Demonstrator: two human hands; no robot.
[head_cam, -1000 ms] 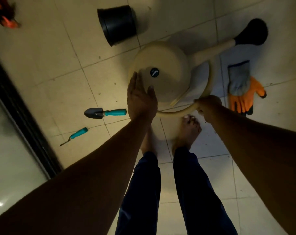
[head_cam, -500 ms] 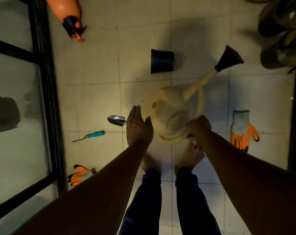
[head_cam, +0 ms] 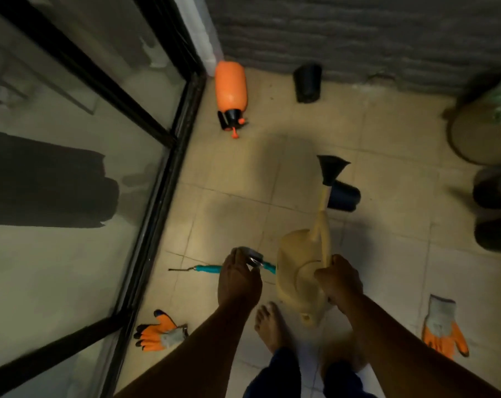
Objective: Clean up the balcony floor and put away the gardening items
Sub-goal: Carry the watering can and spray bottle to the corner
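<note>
We find no writing that can be read here. The beige plastic watering can (head_cam: 296,278) shows only a small raised mark near its base, too blurred for us to make out any letters. The orange plastic pressure sprayer (head_cam: 230,90) lying on the tiles carries no label that we can see, and neither do the orange-and-grey work gloves (head_cam: 444,330) nor the black plastic pots (head_cam: 307,82).

watering can (head_cam: 298,271) lifted off floor | left hand (head_cam: 237,278) released it
</note>
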